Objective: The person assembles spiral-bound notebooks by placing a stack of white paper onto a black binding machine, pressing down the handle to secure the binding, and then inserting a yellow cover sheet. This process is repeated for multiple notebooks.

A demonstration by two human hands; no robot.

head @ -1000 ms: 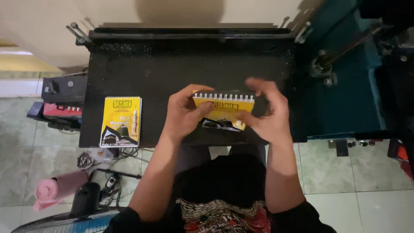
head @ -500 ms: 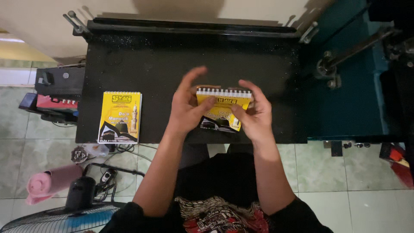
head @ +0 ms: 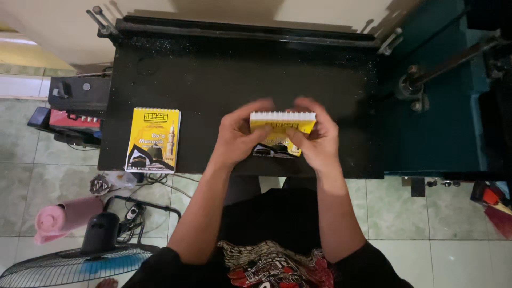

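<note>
Yellow spiral-bound booklet [head: 280, 128] held between 2 hands just above the near edge of the black table [head: 213, 80], comb spine along the far edge, long axis running left to right. Left hand [head: 240, 136] clamped on its left end, right hand [head: 319, 140] on its right, both equally near. Second yellow booklet [head: 153, 140] lying flat well apart to the left.

Your left hand [head: 238, 136] and right hand [head: 314, 140] cover both sides of the yellow spiral-bound booklet [head: 281, 130], so you see only its middle strip and white coil; its cover picture is mostly hidden, and your fingertips blur above it. The floor fan [head: 69, 264] is cut off by the bottom edge. The red objects [head: 493, 205] at the right edge are cropped and too small to identify.
</note>
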